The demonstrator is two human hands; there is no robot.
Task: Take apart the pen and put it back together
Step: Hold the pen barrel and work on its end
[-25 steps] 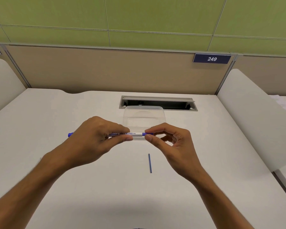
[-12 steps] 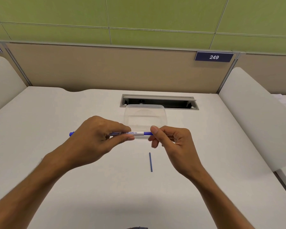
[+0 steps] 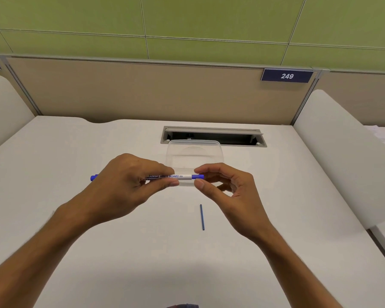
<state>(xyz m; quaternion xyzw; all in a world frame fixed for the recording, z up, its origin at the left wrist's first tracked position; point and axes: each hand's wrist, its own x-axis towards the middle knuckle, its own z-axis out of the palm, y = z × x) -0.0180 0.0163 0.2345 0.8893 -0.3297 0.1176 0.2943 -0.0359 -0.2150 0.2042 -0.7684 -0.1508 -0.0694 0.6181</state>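
Observation:
A white whiteboard pen (image 3: 176, 176) with blue ends lies level above the desk. My left hand (image 3: 129, 185) is closed around its left half, with the blue cap sticking out to the left. My right hand (image 3: 227, 187) sits at the pen's blue right end, index finger above it and thumb just below; the thumb looks slightly off the pen. A thin blue ink rod (image 3: 202, 217) lies on the desk below my right hand, apart from the pen.
A clear plastic container (image 3: 195, 152) stands on the white desk (image 3: 53, 174) just behind the pen. Beyond it is an open cable slot (image 3: 213, 136). White side dividers (image 3: 342, 163) flank the desk; a tan partition closes the back.
My right hand's fingers have shifted around the pen's blue right end, from a pinch to a looser hold with the thumb lower. The left hand and the rod have stayed put.

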